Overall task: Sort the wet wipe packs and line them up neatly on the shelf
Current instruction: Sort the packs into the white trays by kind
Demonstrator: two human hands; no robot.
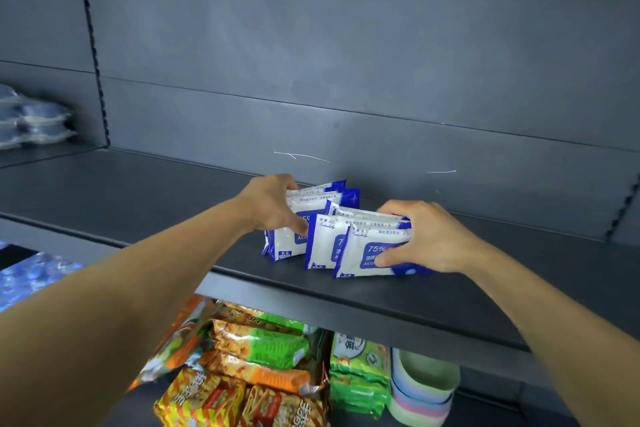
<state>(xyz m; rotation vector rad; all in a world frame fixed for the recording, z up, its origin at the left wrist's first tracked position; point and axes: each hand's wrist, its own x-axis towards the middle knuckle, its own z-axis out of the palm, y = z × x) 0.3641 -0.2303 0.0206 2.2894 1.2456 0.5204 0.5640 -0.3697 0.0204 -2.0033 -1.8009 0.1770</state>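
Head view. Left hand [273, 203] grips the rear group of wet wipe packs [304, 218], its fingers curled over their top edges and its thumb pressed against the white front face. Right hand [420, 236] grips the front group of wet wipe packs [360, 250], with fingers wrapped over the top seams and the thumb laid across the blue label marked "75%". Both groups stand on edge on the dark grey shelf [398, 291], near its front lip and roughly at mid-width; the packs are white with blue ends and lean slightly backward, overlapping one another like tiles. The front group sits nearer the viewer and to the right of the rear group, and the two groups touch or nearly touch where they overlap; which cannot be told. Both bare forearms reach in from the lower corners of the view. Behind the packs rises the grey back panel [346, 45], marked by a few pale scratches. On the adjoining shelf at far left lie blurred clear-wrapped blue packages [34, 121]. Below the shelf, a lower level holds orange and green snack bags [256, 357], green packets [360, 374] and a stack of pastel bowls [422, 388].
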